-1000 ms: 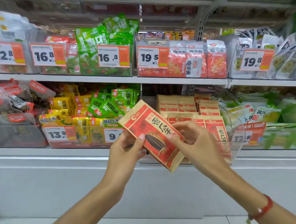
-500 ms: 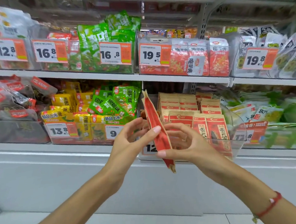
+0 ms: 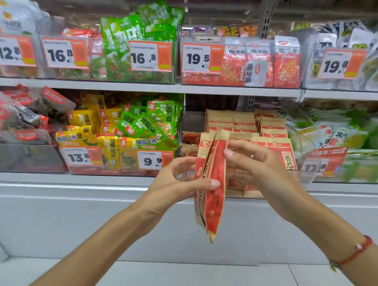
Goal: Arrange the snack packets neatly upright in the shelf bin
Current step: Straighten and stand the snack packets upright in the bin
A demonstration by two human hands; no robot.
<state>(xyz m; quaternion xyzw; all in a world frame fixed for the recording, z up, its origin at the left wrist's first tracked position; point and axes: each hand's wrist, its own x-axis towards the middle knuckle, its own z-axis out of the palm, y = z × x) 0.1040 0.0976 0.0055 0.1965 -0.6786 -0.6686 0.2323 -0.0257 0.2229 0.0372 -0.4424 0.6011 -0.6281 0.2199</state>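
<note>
On the upper shelf (image 3: 136, 85) five price tags show from left to right, reading 12.8, 16.8, 16.8, 19.5 and 19.8; the lower row shows 13.8 and 9.9, and a third tag further right is partly covered and blurred. At far left, dark packs with red labels (image 3: 16, 122) lie heaped, cut off by the frame edge. Next to them sits a bin of yellow and green packs (image 3: 125, 133), too jumbled to count.

The left hand (image 3: 177, 183) reaches up from the lower left, thumb stretched against the near face of the held packets (image 3: 211, 185), its fingers curled loosely behind. There are two of these red-and-tan packets, seen edge-on, tops fanned apart and bottoms together, hanging in front of the lower shelf's edge and before the clear shelf bin (image 3: 304, 158). The right hand (image 3: 258, 171) comes in from the lower right with a red cord (image 3: 354, 254) on the wrist; its fingertips press the packets' far side, so both hands pinch the pair between them. Inside the bin, matching packets (image 3: 244, 128) stand upright in rows; their number cannot be made out, the front ones being hidden by the hands. Green packs (image 3: 359, 128) at far right are blurred.
</note>
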